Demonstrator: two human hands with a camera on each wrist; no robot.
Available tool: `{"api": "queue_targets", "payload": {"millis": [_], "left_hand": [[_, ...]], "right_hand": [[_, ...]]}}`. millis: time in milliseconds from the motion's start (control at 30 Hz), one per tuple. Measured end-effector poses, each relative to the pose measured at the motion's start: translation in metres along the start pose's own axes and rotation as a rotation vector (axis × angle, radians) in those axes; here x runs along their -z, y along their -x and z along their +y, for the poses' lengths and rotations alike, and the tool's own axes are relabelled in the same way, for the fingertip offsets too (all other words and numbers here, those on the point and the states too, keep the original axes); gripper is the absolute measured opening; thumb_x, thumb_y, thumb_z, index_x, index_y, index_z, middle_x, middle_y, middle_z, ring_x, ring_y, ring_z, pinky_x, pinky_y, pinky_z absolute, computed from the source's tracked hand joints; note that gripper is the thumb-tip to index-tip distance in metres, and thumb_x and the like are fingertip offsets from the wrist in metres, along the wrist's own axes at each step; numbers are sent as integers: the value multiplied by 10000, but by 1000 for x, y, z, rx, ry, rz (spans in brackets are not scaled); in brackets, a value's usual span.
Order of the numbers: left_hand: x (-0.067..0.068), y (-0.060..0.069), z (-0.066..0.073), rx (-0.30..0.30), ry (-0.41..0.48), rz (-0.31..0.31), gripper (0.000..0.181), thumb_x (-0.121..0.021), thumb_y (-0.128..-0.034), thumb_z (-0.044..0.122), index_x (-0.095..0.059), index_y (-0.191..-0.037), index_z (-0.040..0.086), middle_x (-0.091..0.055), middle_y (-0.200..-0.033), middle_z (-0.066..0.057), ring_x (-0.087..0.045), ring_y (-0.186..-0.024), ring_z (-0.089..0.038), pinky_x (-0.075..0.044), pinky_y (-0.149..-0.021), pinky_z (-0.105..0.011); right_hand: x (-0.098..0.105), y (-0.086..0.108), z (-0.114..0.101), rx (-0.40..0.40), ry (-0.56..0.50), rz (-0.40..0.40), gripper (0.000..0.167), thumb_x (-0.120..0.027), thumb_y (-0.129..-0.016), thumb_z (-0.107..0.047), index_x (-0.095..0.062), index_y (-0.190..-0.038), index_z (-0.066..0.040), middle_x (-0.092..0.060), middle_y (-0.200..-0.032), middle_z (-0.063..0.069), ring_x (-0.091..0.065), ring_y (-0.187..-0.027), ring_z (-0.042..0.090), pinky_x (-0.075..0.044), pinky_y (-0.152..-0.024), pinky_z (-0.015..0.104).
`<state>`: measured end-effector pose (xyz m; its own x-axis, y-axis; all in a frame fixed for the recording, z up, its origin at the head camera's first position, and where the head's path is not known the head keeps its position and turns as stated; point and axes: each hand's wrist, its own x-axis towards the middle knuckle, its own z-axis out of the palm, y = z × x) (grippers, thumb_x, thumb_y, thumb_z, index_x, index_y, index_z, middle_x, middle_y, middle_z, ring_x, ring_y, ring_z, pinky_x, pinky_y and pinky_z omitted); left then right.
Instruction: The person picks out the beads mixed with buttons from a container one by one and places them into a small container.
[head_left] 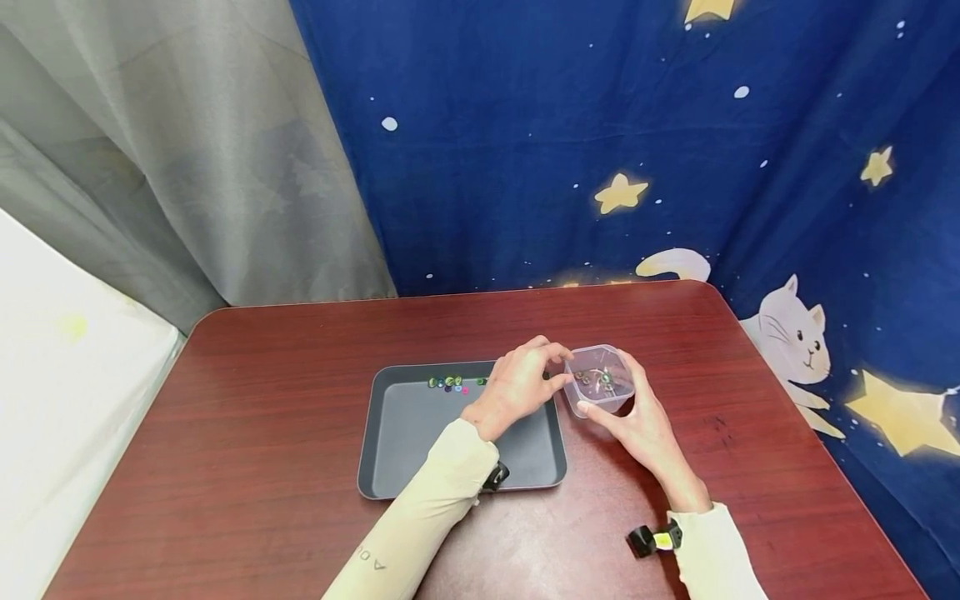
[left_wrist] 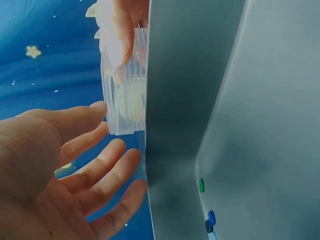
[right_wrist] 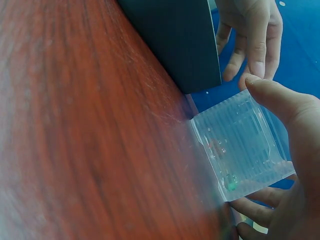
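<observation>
On my remote feed I count 1 bench (head_left: 270, 417), 1 tray (head_left: 405, 446), 1 clear box (head_left: 611, 405), 1 left hand (head_left: 516, 385), 1 right hand (head_left: 643, 425), 2 wrist cameras (head_left: 641, 542) and at least 7 small round pieces (head_left: 449, 381).

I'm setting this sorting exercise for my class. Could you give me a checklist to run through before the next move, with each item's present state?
1. Container held by the right hand: ok; thumb and fingers grip its sides.
2. Container open at the top: ok; the head view looks down into it.
3. Left hand empty: cannot tell; no piece shows, but a tiny one could be hidden.
4. Tray resting on the table: ok.
5. Small coloured pieces all in one place: not ok; several lie near the tray's far side, others in the container.
</observation>
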<state>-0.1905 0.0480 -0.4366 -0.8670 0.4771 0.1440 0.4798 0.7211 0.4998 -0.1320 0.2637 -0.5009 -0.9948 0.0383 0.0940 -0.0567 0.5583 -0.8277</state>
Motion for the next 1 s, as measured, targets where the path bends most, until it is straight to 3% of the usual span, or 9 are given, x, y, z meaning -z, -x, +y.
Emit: {"api": "queue_targets", "payload": {"millis": [367, 633, 1000], "left_hand": [[5, 4, -7, 22, -26, 56, 251, -797, -931, 262, -746, -1175, 233, -720, -1088, 43, -735, -964, -136, -579, -786, -340], [9, 7, -11, 21, -32, 69, 223, -798, -924, 221, -776, -1145, 197, -727, -1097, -4, -735, -968, -145, -587, -797, -363], [10, 7, -17, 34, -60, 65, 202, -795, -926, 216, -790, -1128, 212, -723, -1105, 28, -725, -989, -136, -589, -840, -371]], "right_hand": [[-1, 1, 1, -7, 15, 5, 1047, -888, -823, -393, -239, -1639, -299, -419, -1601, 109, -481, -1392, 351, -382, -1132, 638], [0, 1, 1, 0, 1, 10, 1041, -889, -823, -390, -245, -1638, -310, -422, -1601, 100, -486, -1387, 345, -379, -1138, 630], [0, 0, 0, 3, -8, 13, 1033, -889, -824, -368, -254, -1635, -299, -441, -1583, 104, -487, -1384, 343, -370, -1145, 609]]}}
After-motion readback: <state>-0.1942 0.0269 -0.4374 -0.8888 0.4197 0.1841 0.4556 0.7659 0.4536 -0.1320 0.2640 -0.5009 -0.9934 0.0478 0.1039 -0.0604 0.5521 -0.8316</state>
